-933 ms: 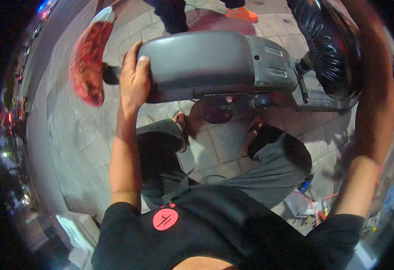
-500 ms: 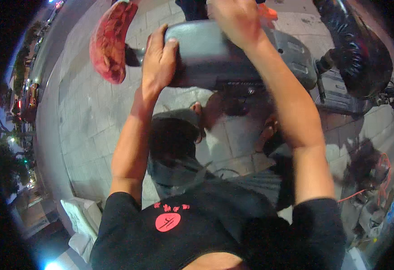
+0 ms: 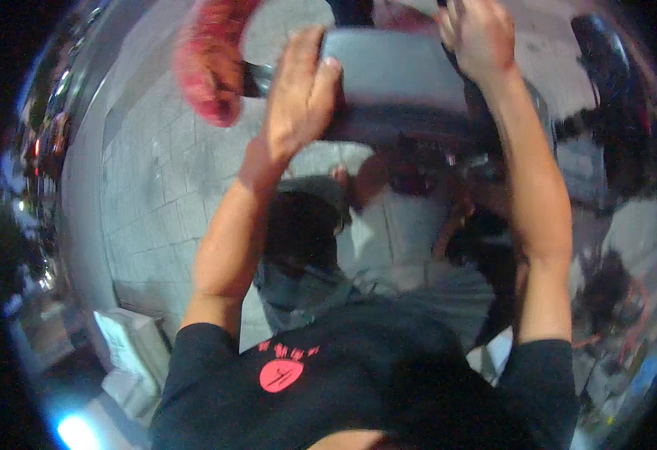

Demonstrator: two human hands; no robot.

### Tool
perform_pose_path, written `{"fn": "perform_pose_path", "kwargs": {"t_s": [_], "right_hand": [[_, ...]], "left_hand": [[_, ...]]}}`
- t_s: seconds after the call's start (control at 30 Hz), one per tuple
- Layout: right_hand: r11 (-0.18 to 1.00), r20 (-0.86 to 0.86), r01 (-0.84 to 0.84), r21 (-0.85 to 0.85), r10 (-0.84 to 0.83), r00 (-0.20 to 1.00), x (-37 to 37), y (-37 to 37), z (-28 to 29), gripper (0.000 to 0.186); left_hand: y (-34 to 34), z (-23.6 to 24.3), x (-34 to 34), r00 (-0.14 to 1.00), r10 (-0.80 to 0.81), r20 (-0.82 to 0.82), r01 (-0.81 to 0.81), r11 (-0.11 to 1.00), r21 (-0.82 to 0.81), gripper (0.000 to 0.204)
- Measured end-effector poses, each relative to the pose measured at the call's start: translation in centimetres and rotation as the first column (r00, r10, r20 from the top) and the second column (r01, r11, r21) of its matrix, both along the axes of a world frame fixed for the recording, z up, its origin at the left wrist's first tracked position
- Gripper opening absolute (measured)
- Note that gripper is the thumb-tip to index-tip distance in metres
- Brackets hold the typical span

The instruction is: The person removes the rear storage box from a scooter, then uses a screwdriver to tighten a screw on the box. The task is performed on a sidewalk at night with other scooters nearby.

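A long grey rounded casing [image 3: 399,67] lies across the far middle in front of me. My left hand [image 3: 298,97] rests flat against its left end, fingers stretched and thumb apart. Over its right part my right hand [image 3: 482,41] is closed, with curled fingers. A dark thin piece [image 3: 452,56] shows beside that hand; whether I grip it is unclear. A short dark stem [image 3: 257,79] joins the casing to a curved red patterned piece [image 3: 212,64] on the left. Motion blur softens these parts, and the casing's right end is partly hidden by my right forearm.
Pale paving [image 3: 156,202] spreads below and left. A black glossy curved piece [image 3: 613,67] stands at the far right. White-grey boxes [image 3: 129,352] are at lower left. An orange cord [image 3: 636,315] and blurred clutter lie at the right. A road with lights runs along the left rim.
My right hand has moved right along the casing, from its middle toward its right part. My left hand stays on the left end. The whole view has shifted and blurred.
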State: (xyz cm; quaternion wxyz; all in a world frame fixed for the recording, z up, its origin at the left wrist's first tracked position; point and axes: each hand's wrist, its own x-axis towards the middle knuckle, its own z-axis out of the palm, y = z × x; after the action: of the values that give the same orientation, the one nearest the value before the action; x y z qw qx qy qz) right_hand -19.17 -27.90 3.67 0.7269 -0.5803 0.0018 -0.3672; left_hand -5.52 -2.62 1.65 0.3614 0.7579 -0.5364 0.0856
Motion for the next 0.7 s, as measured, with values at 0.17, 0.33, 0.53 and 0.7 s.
{"fn": "perform_pose_path", "kwargs": {"t_s": [0.17,0.33,0.53,0.7], "right_hand": [[0.963,-0.032,0.268,0.022,-0.268,0.963,4.8,8.3,7.6,0.035],[0.701,0.199,0.673,-0.236,-0.643,0.739,13.0,10.0,-0.1,0.051],[0.818,-0.093,0.452,-0.355,-0.512,0.854,9.9,9.5,0.5,0.054],[0.556,-0.081,0.306,-0.772,-0.565,0.821,9.5,7.7,-0.5,0.042]], "left_hand": [[1.2,-0.1,2.7,0.912,-0.033,-0.409,0.028,0.999,-0.018,0.051],[0.7,1.3,3.2,0.983,-0.051,-0.178,0.067,0.994,0.082,0.041],[1.1,1.0,2.4,0.963,0.044,-0.266,-0.036,0.999,0.034,0.041],[1.1,-1.1,5.3,0.992,-0.012,0.128,0.036,0.983,-0.182,0.036]]}}
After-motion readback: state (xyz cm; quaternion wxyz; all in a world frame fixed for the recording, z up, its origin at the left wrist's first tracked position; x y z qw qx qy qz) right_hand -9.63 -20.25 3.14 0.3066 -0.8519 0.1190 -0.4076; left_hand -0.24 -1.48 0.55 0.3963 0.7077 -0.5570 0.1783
